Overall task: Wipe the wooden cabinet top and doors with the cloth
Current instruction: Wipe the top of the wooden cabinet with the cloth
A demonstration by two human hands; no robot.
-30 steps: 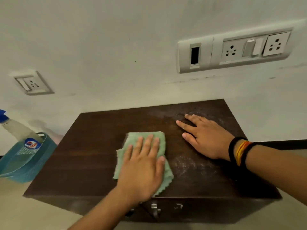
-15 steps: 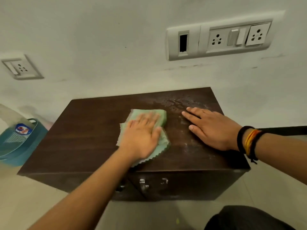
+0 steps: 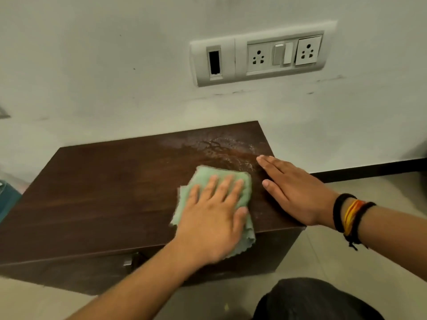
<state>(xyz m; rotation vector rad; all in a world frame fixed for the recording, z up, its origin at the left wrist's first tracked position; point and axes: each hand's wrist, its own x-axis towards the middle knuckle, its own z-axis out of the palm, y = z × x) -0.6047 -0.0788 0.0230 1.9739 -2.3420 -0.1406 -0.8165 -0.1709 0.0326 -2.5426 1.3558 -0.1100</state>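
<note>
You are pressing your flat, spread left hand [image 3: 213, 218] on the soft, light, folded green cloth [image 3: 240, 181] lying on the cabinet top [image 3: 92, 192] near the wet patch [image 3: 217, 146], while your open right hand [image 3: 293, 192] is bracing alongside.

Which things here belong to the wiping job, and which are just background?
In use: green cloth under the flat left hand; wooden cabinet top, wet smear near its back right; right hand resting flat on it.

Background: wall socket panel; teal container at the left edge.
</note>
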